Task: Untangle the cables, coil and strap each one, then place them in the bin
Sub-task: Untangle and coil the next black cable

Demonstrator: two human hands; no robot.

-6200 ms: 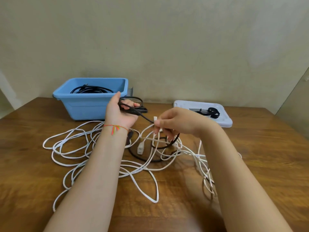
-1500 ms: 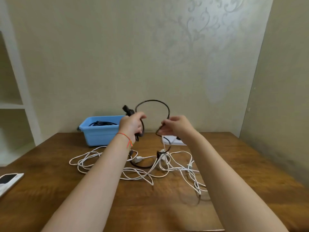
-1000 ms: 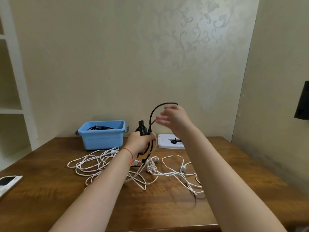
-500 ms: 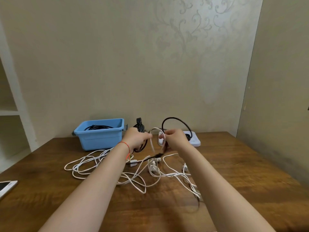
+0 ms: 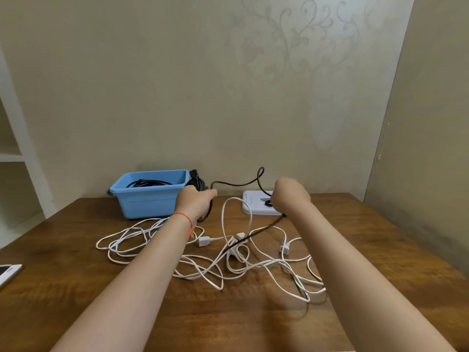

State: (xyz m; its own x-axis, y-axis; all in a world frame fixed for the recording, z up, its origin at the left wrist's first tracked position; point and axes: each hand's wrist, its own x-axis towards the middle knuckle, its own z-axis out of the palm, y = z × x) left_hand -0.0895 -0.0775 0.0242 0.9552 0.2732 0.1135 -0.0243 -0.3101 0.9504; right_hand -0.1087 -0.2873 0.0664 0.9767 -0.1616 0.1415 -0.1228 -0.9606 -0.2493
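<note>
My left hand (image 5: 195, 203) grips a small coil of black cable (image 5: 200, 185) just right of the blue bin (image 5: 149, 199). From that coil a black strand (image 5: 236, 184) runs in the air to my right hand (image 5: 290, 195), whose fingers curl round it. Below my right hand the strand drops to the table and passes under the tangled white cables (image 5: 215, 260). One white loop (image 5: 237, 214) stands up between my hands. A coiled black cable (image 5: 147, 183) lies inside the bin.
A white lid (image 5: 253, 204) with black straps on it lies at the back right of the wooden table (image 5: 76, 288), partly behind my right hand. A phone (image 5: 7, 271) sits at the left edge. White shelves stand at the left.
My hands have moved apart, my right hand going right, so the black strand is now stretched between them. The view has tilted down a little.
</note>
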